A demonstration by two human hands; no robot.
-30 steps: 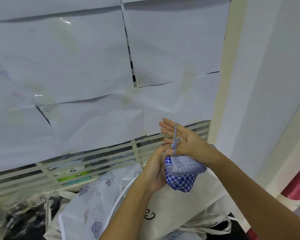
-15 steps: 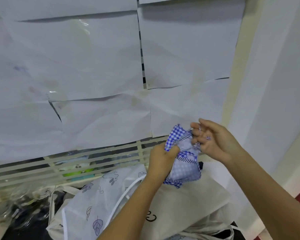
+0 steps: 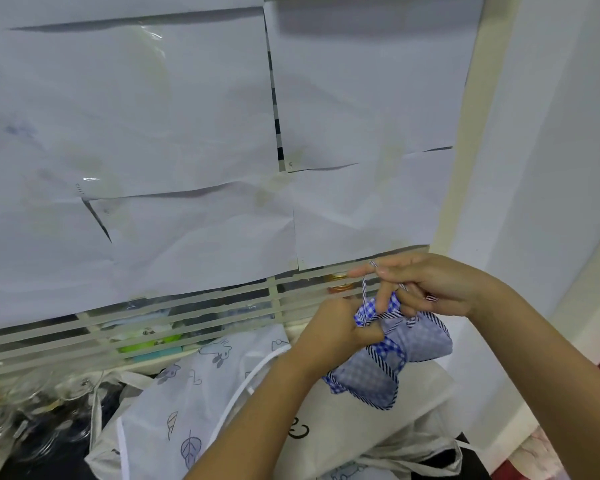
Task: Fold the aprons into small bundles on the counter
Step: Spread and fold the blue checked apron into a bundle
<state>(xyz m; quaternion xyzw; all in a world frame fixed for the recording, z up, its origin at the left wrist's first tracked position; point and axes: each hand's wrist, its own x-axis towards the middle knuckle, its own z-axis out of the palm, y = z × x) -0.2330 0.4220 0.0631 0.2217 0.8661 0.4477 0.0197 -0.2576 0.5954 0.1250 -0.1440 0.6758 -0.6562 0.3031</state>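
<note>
Counting the contents: two hands, one blue checked apron [image 3: 413, 348], one striped tie [image 3: 363, 287], two further fabric items beneath, and two gold-coloured lids [image 3: 336, 276] behind the slats. The checked apron is gathered into a loose, rounded bundle of soft gingham cloth, its paler reverse side outermost, with its edges bound in dark-and-white diagonal-striped trim. It is held up in front of the slatted window, over the fabric pile; whether its lower edge touches the pile cannot be determined. The left hand [image 3: 333, 329] grips the bunched upper corner of the bundle, fingers curled tight and clamped on the cloth. The right hand [image 3: 440, 289] has its fingers bent around the striped tie, a thin cord that loops over the extended index finger and runs down to the bundle. Below lie a white apron [image 3: 194, 393] printed with small leaves and animals and edged with white cord, and a plain cream cloth [image 3: 354, 427] bearing a dark mark. Several creased white paper sheets [image 3: 153, 116] overlap across the window above horizontal pale slats [image 3: 187, 308]. Crumpled clear plastic [image 3: 25, 407] sits at lower left.
</note>
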